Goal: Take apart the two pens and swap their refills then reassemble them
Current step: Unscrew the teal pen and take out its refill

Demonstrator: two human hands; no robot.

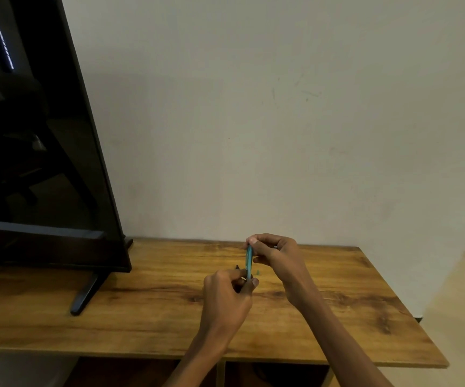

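teal pen (249,261) upright between both hands, above wooden table (142,317)

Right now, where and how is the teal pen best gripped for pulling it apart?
Grip the teal pen at its two ends, coming from either side. It stands nearly upright above the table, so the right hand pinches the top while the left hand pinches the bottom, leaving the middle free.

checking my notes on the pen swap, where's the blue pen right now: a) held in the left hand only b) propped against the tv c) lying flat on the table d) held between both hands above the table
d: the blue pen stands roughly upright, with the right hand pinching its top end and the left hand gripping its lower end, above the wooden table.
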